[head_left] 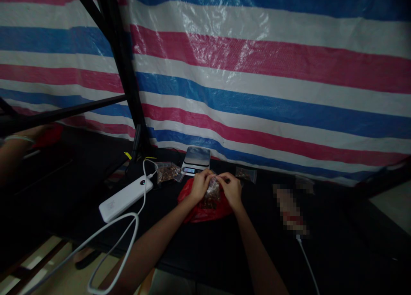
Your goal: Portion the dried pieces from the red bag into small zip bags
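Head view: the left hand (201,186) and right hand (231,190) meet with their fingers curled closed, pinching the top of a clear zip bag (212,193) of reddish-brown pieces, held between them over a red plastic bag (224,211). Just beyond the fingertips sits a digital kitchen scale (196,158), flanked by two small zip bags (168,173); a white power bank (125,198) lies left of the fingers.

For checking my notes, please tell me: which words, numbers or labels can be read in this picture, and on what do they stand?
Digital scale: lit display, digits too small to read.
White power bank: faint mark on top, too blurred to read.
Pixelated item: nothing readable.
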`<state>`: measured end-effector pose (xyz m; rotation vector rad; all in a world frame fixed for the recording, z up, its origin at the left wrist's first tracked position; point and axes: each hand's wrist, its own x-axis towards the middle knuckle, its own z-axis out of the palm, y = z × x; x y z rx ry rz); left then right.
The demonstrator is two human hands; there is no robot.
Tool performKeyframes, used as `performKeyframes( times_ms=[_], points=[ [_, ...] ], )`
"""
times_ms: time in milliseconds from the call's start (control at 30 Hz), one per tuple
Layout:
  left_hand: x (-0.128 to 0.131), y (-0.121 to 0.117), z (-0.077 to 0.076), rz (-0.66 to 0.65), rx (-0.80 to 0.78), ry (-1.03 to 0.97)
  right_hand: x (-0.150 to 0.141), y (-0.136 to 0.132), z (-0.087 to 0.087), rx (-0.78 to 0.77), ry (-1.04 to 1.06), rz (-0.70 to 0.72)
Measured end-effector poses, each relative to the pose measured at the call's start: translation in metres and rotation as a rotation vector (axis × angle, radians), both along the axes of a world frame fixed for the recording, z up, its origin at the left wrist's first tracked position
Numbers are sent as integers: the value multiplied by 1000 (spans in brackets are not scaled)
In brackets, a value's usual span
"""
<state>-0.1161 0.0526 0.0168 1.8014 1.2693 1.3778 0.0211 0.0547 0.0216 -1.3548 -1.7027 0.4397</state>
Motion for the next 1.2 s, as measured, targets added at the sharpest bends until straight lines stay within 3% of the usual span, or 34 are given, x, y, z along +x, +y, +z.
performKeyframes(
  times_ms=[167,333,567,867,1100,1200],
  points=[
    [1,3,-2,7,-18,-18,-1,-2,3,56,-105,-79],
    [-3,7,-1,-67,-77,-171,5,3,4,120,-37,-13],
    [-7,8,-6,-37,-56,-94,5,-3,9,94,-247,24],
    [-6,3,0,-39,-21,92,0,-8,10,72,-230,-14],
    [-7,4,2,-93,21,79,-4,-14,15,120,-333,-47],
    [-8,3,1,-72,28,186,-6,-17,14,118,-306,-23]
  ],
)
